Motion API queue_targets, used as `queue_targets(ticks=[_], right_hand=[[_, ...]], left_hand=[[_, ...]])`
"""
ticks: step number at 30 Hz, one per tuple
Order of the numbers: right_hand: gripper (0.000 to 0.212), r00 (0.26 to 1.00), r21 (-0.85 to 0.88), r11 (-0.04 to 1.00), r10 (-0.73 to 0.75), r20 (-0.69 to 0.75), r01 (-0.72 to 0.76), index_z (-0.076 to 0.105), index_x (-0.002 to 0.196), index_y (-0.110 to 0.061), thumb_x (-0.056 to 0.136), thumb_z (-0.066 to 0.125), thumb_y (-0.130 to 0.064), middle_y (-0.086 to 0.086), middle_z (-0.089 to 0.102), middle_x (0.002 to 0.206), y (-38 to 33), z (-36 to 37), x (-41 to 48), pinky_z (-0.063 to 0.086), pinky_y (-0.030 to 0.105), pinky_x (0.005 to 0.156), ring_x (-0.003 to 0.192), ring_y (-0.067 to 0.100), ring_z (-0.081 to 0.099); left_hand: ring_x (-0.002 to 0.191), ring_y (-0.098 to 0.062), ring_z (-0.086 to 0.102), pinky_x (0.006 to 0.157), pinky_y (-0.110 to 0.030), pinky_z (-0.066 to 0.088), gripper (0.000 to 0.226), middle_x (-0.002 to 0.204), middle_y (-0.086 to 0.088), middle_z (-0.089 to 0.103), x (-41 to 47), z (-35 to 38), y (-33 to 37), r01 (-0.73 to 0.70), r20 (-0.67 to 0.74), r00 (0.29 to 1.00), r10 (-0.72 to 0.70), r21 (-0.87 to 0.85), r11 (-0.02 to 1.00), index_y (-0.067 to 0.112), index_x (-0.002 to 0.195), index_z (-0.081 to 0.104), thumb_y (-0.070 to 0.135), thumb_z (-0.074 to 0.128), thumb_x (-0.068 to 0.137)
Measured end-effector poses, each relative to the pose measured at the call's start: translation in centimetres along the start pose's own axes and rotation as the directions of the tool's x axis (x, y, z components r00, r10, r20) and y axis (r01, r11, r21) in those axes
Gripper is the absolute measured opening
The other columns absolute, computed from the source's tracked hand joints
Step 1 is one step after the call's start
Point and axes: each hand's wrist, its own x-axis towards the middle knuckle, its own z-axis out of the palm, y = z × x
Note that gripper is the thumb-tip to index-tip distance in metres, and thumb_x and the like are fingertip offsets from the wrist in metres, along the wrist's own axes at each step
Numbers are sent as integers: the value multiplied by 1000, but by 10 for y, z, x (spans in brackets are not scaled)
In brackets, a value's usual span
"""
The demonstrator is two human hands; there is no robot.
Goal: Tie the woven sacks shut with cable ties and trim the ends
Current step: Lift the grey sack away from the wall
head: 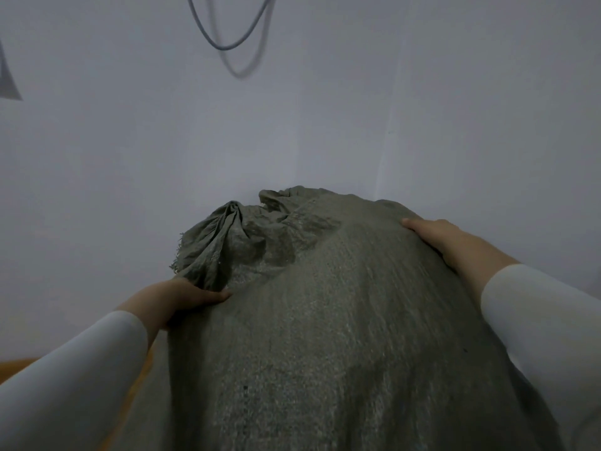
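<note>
**Sack steadied between two hands**

Woven sack point(325, 320), grey-green and bulging full, fills the middle and bottom of the view, standing close against a pale wall point(130, 141). Its gathered neck point(224, 236) is bunched into a crumpled, frayed tuft at the upper left of the bulk, flopped over towards the wall. Whether anything binds that neck I cannot tell; the folds hide it.

The left hand point(175, 297) clasps the sack's left flank just below the tuft. Its thumb point(218, 295) lies across the cloth on top, while the fingers are tucked out of sight round the side, so it has a hold of the fabric. The right hand point(435, 236) lies stretched flat along the sack's upper right shoulder, pressing on the weave and not pinching it. Both arms wear white sleeves point(81, 369).

A grey cable point(227, 43) hangs in a loop on the wall above, casting a shadow. A strip of orange surface point(13, 366) shows at the lower left.
</note>
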Motion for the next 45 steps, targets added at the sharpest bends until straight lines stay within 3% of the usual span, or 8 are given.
queue_targets(ticks=[4,10,15,18,21,25,33,45], right_hand=[[54,995,-38,999,10,-96,-13,40,135,8,95,51,-26,22,46,139,-6,4,-1,41,40,103,124,37,48],[33,984,-212,976,15,-176,-52,50,121,13,95,45,-5,23,58,114,-22,8,-19,41,33,91,112,32,53],[29,967,318,948,103,-234,-24,53,120,4,95,38,1,14,53,84,-31,13,-24,37,22,76,68,22,46],[27,938,781,623,292,-185,-39,52,86,-8,97,28,-3,1,36,67,-42,2,-34,36,20,56,54,12,31],[38,925,874,485,322,-202,22,47,66,-9,97,24,-8,0,40,65,-48,-15,-44,41,22,60,53,11,35],[40,928,893,444,297,-227,76,46,64,-10,96,24,-9,1,44,67,-51,-33,-58,42,25,69,56,12,39],[34,908,797,562,178,-379,223,52,121,2,90,38,5,10,54,111,-45,-81,-112,38,21,80,90,19,47],[39,917,827,459,60,-394,325,44,134,0,95,38,-3,10,51,134,-12,-191,-245,38,19,84,116,23,52]], left_hand=[[118,-37,53,103,-45,43,72,130,-21,53,-22,8,11,-118,-197,970,143,132,984,0,132,46,34,76,76],[117,-31,53,98,-33,43,30,127,-20,53,-36,7,28,-102,-377,890,255,382,919,-3,122,53,9,46,95],[119,-35,51,101,-37,44,30,127,-23,52,-47,-8,38,-118,-449,860,243,289,950,-7,120,53,4,45,93],[110,-41,52,97,-46,46,23,108,-26,53,-51,-21,41,-209,-496,844,203,44,977,-10,110,54,-5,46,89],[91,-38,48,87,-48,47,7,77,-16,43,-58,-31,39,-284,-528,836,152,-178,942,-6,95,48,-6,45,88],[85,-38,49,82,-49,48,14,83,-20,47,-72,-40,35,-331,-556,818,146,-249,910,-4,75,46,-5,45,88],[65,-31,45,75,-40,44,7,72,-15,43,-137,-48,50,-446,-682,702,203,-200,872,-4,86,47,0,45,91],[106,-30,53,83,-33,41,35,110,-20,56,-334,-40,60,-665,-842,516,160,-276,694,-6,126,47,3,42,94]])
